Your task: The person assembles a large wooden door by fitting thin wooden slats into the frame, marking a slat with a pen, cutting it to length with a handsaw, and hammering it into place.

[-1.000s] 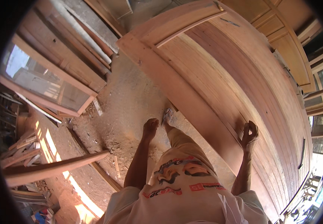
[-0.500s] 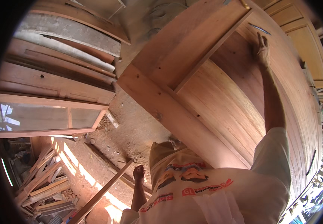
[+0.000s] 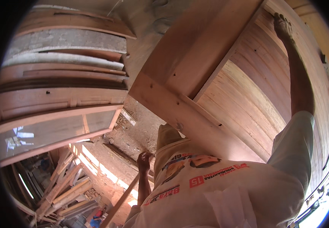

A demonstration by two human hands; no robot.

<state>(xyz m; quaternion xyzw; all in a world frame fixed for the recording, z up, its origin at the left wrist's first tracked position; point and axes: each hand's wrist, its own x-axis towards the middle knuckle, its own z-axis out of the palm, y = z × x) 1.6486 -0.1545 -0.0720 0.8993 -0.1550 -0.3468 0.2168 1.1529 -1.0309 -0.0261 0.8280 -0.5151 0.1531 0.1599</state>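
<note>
A large reddish-brown piece of joined wooden boards [image 3: 244, 79] spreads before me and to my right, with a wide plank [image 3: 187, 117] along its near left side. My right hand [image 3: 283, 27] reaches to its far right part, fingers bent together over the wood. A thin blue stick-like thing that lay there is out of sight; whatever the fingers hold is hidden. My left hand [image 3: 144, 160] hangs low at my left side, fingers curled closed. Just below it is the upper end of a wooden strip [image 3: 124, 201]; I cannot make out anything in that hand.
At the left, wooden boards [image 3: 69, 26] and a framed door with a glass pane [image 3: 61, 125] are stacked. Below them lies a heap of wood offcuts [image 3: 65, 190] on the dusty floor [image 3: 149, 114]. A lighter wooden panel [image 3: 324, 34] stands at the far right.
My right hand has moved farther out over the boards, and the blue stick-like thing no longer shows. The left hand has risen slightly. The whole view has shifted.
</note>
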